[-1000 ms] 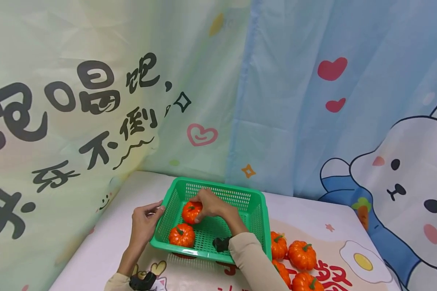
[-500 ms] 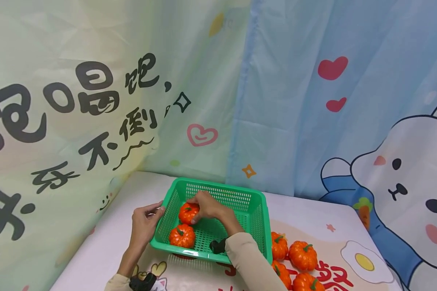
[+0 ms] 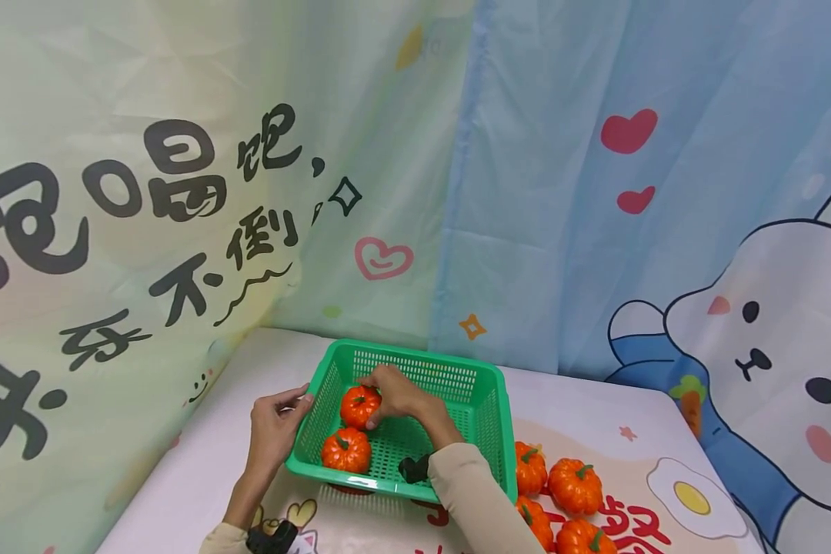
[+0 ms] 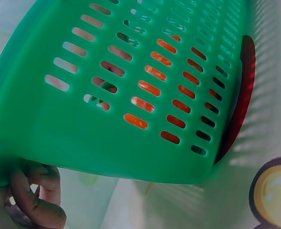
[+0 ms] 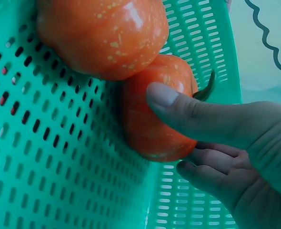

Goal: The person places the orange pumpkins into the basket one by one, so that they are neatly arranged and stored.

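Note:
A green plastic basket point(image 3: 388, 483) with slotted walls stands on the table. My left hand point(image 3: 275, 425) grips its left rim, thumb on top; in the left wrist view, curled fingers point(image 4: 38, 202) show just under the rim. Inside, my right hand point(image 3: 403, 394) holds a small orange pumpkin point(image 3: 358, 406) by its side, near the left wall. The right wrist view has the thumb pressed on this pumpkin point(image 5: 155, 129), with other fingers around its far side. A second pumpkin point(image 3: 346, 451) sits against it in the front left corner of the basket.
Right of the basket lie several more pumpkins point(image 3: 575, 487) on the printed tablecloth point(image 3: 616, 419). A dark red rounded edge point(image 4: 245, 86) shows under the basket in the left wrist view. Printed curtains point(image 3: 512, 231) hang close behind and to the left.
My right hand has shifted slightly left with its pumpkin, bringing it closer to the basket's left wall and above the other pumpkin. My left hand has stayed on the rim.

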A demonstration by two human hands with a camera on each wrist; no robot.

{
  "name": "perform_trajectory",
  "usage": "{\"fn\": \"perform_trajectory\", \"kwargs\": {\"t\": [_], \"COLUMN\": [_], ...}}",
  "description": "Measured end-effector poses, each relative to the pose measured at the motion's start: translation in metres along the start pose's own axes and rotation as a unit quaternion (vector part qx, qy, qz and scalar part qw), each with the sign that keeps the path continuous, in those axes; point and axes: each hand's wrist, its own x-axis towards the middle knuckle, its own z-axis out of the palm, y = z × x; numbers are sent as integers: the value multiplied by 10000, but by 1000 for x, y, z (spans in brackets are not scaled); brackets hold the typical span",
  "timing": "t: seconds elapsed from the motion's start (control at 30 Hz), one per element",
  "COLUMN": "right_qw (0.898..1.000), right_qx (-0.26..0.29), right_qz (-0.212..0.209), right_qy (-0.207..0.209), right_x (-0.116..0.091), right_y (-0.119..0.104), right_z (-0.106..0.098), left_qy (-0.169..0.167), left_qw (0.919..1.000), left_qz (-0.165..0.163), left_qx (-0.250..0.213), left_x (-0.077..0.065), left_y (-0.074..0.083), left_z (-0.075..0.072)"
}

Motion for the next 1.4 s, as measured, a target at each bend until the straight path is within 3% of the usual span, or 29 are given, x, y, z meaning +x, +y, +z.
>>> {"fn": "perform_trajectory", "kwargs": {"t": [0.3, 0.6, 0.73, 0.83, 1.03, 1.4], "right_qw": [9986, 9979, 9952, 9932, 9870, 9760], "right_qx": [-196, 372, 398, 284, 553, 335], "right_qz": [488, 533, 897, 1122, 1410, 1950], "right_qy": [-82, 7, -43, 77, 546, 913], "right_x": [-11, -47, -59, -69, -92, -136], "right_y": [-14, -90, -123, -128, -128, -125], "right_z": [-12, -80, -105, -112, -118, -140], "left_qy": [-29, 5, 24, -6, -41, -39], "left_qw": [10000, 10000, 10000, 10000, 9999, 10000], "left_qz": [47, 49, 37, 44, 38, 28], "left_qx": [68, 41, 61, 63, 94, 79], "left_x": [-1, -2, -3, -4, -5, -4], "left_y": [-3, -2, 0, 2, 3, 3], "left_z": [1, 0, 0, 0, 0, 0]}}
